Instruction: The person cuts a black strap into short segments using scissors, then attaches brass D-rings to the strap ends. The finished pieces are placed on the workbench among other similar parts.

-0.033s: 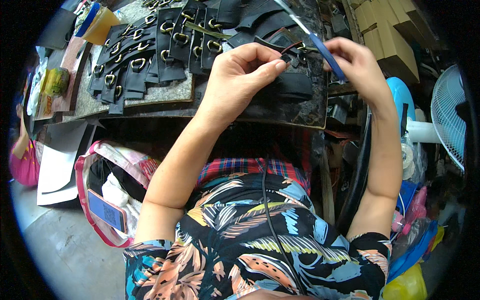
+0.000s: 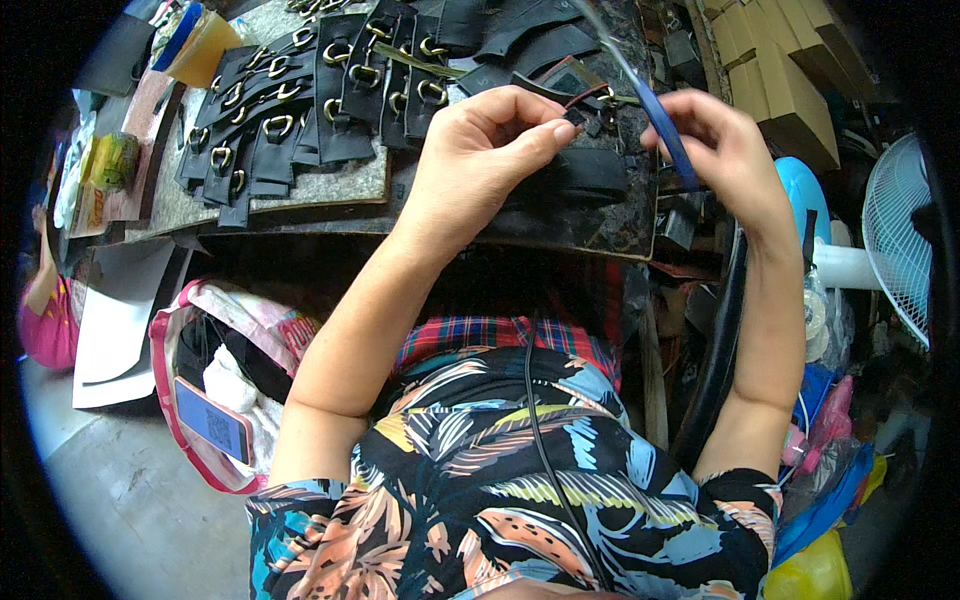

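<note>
My left hand (image 2: 475, 155) is closed in a pinch above the dark workbench, thumb against forefinger. Between them is a small dark strap piece with a thin reddish edge (image 2: 588, 97); most of it is hidden by the fingers. A metal ring (image 2: 608, 93) shows at its far end. My right hand (image 2: 720, 150) is wrapped around a long slim tool with a blue handle (image 2: 668, 135), its pale end pointing away to the upper left. Motion blurs the tool, so its exact kind is unclear. Several black straps with metal D-rings (image 2: 335, 135) lie left of my left hand.
A yellowish container (image 2: 200, 52) stands at the far left of the workbench (image 2: 600, 225). Stacked cardboard boxes (image 2: 790, 95) and a fan (image 2: 897, 235) are on the right. Below the bench at left, a pink-edged bag (image 2: 160, 375) holds a phone (image 2: 213, 420).
The blue-handled tool has tilted, and its handle has shifted slightly right and down with my right hand. My left hand has stayed almost still, keeping its pinch.
</note>
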A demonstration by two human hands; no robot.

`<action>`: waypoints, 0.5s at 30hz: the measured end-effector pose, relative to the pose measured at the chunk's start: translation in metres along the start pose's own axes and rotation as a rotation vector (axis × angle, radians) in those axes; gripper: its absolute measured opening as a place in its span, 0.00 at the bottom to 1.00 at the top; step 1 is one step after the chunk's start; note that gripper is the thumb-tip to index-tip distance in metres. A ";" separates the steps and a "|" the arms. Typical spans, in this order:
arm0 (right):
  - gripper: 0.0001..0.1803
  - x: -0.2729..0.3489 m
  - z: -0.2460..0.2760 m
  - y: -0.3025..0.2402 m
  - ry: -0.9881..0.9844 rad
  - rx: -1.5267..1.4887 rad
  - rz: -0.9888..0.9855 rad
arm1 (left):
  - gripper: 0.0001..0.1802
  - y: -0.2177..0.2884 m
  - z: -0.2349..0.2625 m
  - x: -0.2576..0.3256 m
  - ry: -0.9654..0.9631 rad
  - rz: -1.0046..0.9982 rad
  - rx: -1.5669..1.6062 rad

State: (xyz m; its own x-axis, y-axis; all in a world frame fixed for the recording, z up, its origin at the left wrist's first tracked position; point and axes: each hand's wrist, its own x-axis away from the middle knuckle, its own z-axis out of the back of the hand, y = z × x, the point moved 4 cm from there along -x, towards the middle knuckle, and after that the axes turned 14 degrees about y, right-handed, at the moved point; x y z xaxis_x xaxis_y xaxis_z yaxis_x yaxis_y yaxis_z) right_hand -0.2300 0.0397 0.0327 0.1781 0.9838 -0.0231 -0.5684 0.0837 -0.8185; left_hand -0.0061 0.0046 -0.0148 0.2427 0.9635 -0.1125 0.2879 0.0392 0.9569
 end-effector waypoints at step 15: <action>0.27 0.109 0.003 -0.008 0.106 0.323 0.207 | 0.06 0.002 0.001 0.002 -0.022 -0.055 0.065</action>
State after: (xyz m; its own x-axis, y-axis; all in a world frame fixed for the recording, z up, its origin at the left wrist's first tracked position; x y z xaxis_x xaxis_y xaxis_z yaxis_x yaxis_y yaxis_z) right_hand -0.2081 0.1465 0.0386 0.1054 0.9647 -0.2413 -0.8216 -0.0522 -0.5677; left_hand -0.0034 0.0066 -0.0132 0.2452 0.9543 -0.1707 0.3605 0.0737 0.9299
